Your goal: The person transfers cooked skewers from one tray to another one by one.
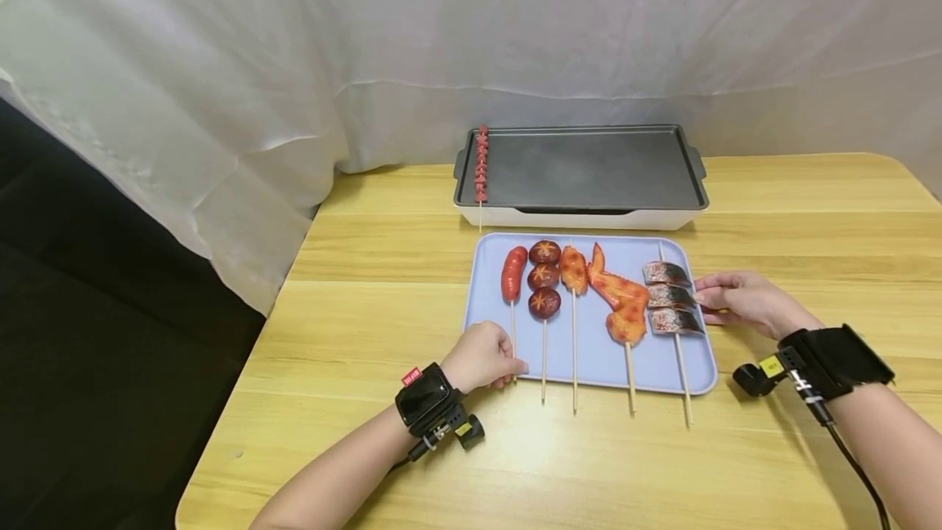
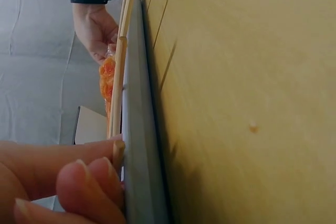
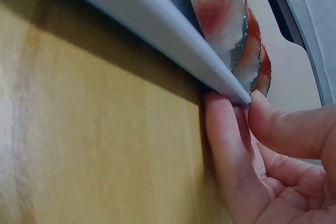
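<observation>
At the near left corner of the pale blue tray (image 1: 596,375), my left hand (image 1: 482,357) has its thumb and fingertips around the lower stick of the sausage skewer (image 1: 513,275). The left wrist view shows that stick's end (image 2: 119,153) between the fingertips. My right hand (image 1: 746,301) pinches the tray's right rim, thumb above and fingers below, in the right wrist view. Close by lies the fish skewer (image 1: 673,321), three slices on a stick. Between the hands lie a mushroom skewer (image 1: 545,303), a small brown meat skewer (image 1: 574,270) and a chicken wing skewer (image 1: 625,309).
Behind the tray stands a white grill with a dark flat plate (image 1: 589,166). A thin red meat skewer (image 1: 482,166) lies along its left side, stick toward me. The wooden table (image 1: 353,334) backs onto a pale curtain (image 1: 552,39). A cable (image 1: 854,460) trails from the right wrist camera.
</observation>
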The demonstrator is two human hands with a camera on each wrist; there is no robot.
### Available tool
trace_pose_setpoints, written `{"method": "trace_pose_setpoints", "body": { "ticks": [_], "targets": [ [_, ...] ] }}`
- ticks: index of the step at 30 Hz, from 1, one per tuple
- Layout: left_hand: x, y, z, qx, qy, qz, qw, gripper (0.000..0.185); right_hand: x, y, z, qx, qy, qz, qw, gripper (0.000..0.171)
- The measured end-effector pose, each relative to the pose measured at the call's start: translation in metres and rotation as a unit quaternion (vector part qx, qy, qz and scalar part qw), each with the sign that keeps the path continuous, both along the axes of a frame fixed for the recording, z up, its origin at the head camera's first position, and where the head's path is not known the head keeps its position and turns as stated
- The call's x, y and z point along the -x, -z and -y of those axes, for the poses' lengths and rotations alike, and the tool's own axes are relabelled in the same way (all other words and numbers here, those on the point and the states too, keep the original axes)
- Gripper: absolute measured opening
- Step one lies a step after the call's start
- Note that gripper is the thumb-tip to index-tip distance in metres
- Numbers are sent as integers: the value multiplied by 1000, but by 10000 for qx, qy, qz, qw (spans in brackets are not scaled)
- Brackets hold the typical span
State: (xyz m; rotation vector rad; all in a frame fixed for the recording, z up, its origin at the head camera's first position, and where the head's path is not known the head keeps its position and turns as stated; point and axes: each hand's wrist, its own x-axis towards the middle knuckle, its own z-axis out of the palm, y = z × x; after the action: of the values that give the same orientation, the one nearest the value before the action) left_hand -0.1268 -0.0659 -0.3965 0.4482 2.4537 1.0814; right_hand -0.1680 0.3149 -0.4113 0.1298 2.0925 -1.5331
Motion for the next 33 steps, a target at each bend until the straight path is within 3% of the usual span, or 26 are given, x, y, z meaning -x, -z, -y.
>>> {"method": "trace_pose_setpoints", "body": {
  "ticks": [10,16,19,23,27,30,33],
  "targets": [
    [4,3,-2,214,2,98,9997,32,0,1,-2,-13,16,37,10000,46],
    [7,-2,1,274,42,262,9993,32,1,3,-3,10,10,31,10000,46],
    [17,-7,5,120,-164,416,9989,30,1,3,-3,12,-8,21,10000,46],
    [47,-16,16,-372,-825,380,9952,19,1,3,-3,16,16,31,10000,45],
    [79,-27,29,-1096,-1632,210,9803,18,1,2,-2,-7,13,8,10000,45],
    [100,-33,36,-1879,-2164,466,9569,26,1,2,-1,-4,15,9,10000,45],
    [116,-38,39,-2570,-2577,884,9272,32,1,2,-1,28,45,34,10000,45]
  ]
}}
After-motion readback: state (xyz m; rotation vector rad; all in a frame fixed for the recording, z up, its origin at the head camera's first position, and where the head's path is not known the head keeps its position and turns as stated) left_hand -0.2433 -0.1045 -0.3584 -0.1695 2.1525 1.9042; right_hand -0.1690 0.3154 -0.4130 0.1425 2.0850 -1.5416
